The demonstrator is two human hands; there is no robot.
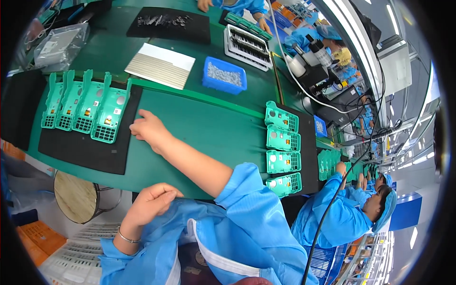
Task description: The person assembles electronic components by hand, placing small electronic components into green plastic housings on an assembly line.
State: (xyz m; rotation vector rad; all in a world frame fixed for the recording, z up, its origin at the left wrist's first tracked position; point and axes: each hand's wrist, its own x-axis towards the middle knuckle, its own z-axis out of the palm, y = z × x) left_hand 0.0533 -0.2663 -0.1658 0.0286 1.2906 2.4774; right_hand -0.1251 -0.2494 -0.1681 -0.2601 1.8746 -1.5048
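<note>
My right hand (150, 129) reaches left over the bench, beside the edge of a black mat (118, 156). One of its fingers stretches out while the others bend, and nothing shows between them. On that mat stands a row of several green plastic housings (107, 114), each with a grid of square holes at its near end; the closest lies just left of my right hand. My left hand (153, 202), with a bracelet at the wrist, hovers by my body at the bench's front edge. Its fingers are closed together, and their undersides are hidden.
More green housings (283, 138) line the right side. Farther back are a blue bin (224, 76) of small parts, a white striped sheet (159, 65), a white tray (247, 47) and a dark mat (168, 26) with small pieces. A co-worker (327, 213) sits at right; another works opposite.
</note>
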